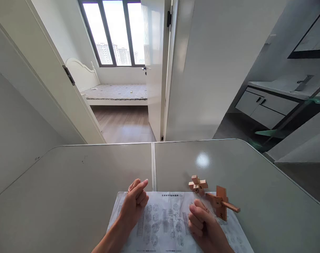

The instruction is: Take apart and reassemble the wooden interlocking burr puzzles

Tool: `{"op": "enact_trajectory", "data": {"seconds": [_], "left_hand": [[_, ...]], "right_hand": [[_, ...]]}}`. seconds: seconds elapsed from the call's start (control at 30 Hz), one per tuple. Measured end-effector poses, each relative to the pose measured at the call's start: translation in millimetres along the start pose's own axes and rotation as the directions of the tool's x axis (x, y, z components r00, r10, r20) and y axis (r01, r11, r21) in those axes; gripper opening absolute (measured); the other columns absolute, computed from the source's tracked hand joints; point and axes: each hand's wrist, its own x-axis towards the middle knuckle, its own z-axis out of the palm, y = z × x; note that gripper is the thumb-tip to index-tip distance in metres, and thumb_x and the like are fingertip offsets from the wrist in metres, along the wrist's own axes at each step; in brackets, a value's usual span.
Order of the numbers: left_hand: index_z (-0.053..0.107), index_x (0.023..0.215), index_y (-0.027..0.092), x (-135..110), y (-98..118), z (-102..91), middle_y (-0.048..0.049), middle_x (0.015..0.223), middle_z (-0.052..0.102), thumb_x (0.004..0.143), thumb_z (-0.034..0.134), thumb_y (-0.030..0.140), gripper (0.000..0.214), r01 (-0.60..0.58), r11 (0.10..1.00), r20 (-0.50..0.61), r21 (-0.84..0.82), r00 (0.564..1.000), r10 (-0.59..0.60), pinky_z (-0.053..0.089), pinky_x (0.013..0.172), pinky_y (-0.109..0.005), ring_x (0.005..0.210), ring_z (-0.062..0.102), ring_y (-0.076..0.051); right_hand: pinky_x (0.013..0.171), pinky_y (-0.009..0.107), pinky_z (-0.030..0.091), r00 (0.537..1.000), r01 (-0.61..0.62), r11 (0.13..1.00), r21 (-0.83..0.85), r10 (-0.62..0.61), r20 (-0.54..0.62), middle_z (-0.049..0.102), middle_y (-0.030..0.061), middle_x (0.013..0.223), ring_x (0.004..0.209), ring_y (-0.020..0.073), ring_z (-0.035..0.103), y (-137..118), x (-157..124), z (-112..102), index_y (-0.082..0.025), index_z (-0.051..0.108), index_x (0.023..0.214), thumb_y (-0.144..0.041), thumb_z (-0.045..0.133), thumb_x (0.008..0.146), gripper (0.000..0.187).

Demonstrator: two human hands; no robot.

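Observation:
My left hand (137, 200) is closed in a fist, its thumb laid along the curled fingers, above the left part of a printed sheet (162, 242). Over the sheet's right part, my right hand (202, 223) is also a fist, with the thumb on top. No object shows in either one. Just beyond my right hand stands a reddish-brown wooden interlocking puzzle (221, 202), made of a flat plate crossed by bars. Behind it, near the sheet's top edge, sits a smaller pale wooden interlocking puzzle (198, 184). The sheet carries small diagrams and columns of text.
The grey table (70, 196) has a seam (154, 161) down its middle and cut far corners. Past its far edge, an open door (157, 70) leads to a room with a bed (115, 92). A washbasin cabinet (266, 105) stands at the right.

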Motion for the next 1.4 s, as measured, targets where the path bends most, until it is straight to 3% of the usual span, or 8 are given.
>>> {"op": "enact_trajectory", "data": {"seconds": [0.13,0.37,0.67,0.8,0.93,1.4], "left_hand": [[0.01,0.068,0.024,-1,0,1.4,0.0137,0.056,0.005,0.062,0.1,0.047,0.093,0.011,1.0,0.009,0.01,1.0,-0.011,0.007,0.044,-0.024,0.052,-0.001,-0.005],[0.007,0.07,0.024,1,-2,-2.6,0.0133,0.058,0.004,0.06,0.092,0.019,0.086,-0.002,1.0,-0.002,-0.03,1.0,0.002,0.006,0.045,-0.026,0.05,0.0,-0.005],[0.01,0.068,0.024,0,-3,-4.1,0.0129,0.058,0.003,0.057,0.081,0.009,0.074,-0.003,0.993,-0.03,-0.119,1.0,-0.001,0.003,0.047,-0.028,0.051,-0.002,-0.006],[0.01,0.068,0.024,2,-4,-5.1,0.0126,0.058,0.001,0.057,0.08,0.008,0.072,-0.001,0.99,-0.033,-0.142,0.999,-0.004,0.003,0.047,-0.028,0.052,-0.002,-0.006],[0.011,0.068,0.024,3,-5,-8.4,0.0123,0.059,0.001,0.058,0.08,0.008,0.072,-0.009,0.989,-0.034,-0.149,0.999,0.004,0.004,0.047,-0.029,0.052,-0.002,-0.007],[0.009,0.067,0.023,2,-2,-8.9,0.01,0.064,-0.005,0.057,0.077,0.005,0.071,0.007,0.968,-0.016,-0.249,1.0,-0.011,0.002,0.045,-0.028,0.054,-0.007,-0.008]], "right_hand": [[0.039,0.018,0.01,1.0,0.004,0.998,0.061,-0.003,-0.027,0.013,-0.0154,0.055,0.046,0.0027,0.005,-1,0,-1,-0.024,0.012,0.067,-0.03,0.098,0.071,0.087],[0.038,0.019,0.006,0.999,0.04,0.986,0.159,-0.035,-0.034,0.01,-0.0155,0.055,0.044,0.0027,0.005,2,1,-6,-0.024,0.013,0.066,-0.022,0.094,0.072,0.082],[0.036,0.021,0.008,0.984,-0.016,0.951,0.31,-0.04,0.175,0.008,-0.0136,0.05,0.041,0.0036,0.005,-4,5,-5,-0.023,0.008,0.056,-0.037,0.079,0.092,0.081],[0.037,0.022,0.008,0.961,-0.053,0.922,0.384,-0.057,0.27,0.007,-0.0129,0.048,0.04,0.0043,0.005,-5,6,-3,-0.023,0.007,0.052,-0.03,0.073,0.095,0.079],[0.037,0.022,0.009,0.953,-0.054,0.921,0.385,-0.067,0.294,0.007,-0.0128,0.047,0.041,0.0049,0.005,-6,4,-2,-0.024,0.007,0.051,-0.021,0.07,0.093,0.076],[0.037,0.022,0.007,0.952,0.008,0.94,0.342,-0.112,0.286,0.005,-0.0126,0.049,0.042,0.0053,0.004,-6,1,1,-0.024,0.006,0.051,-0.023,0.064,0.096,0.073]]}}
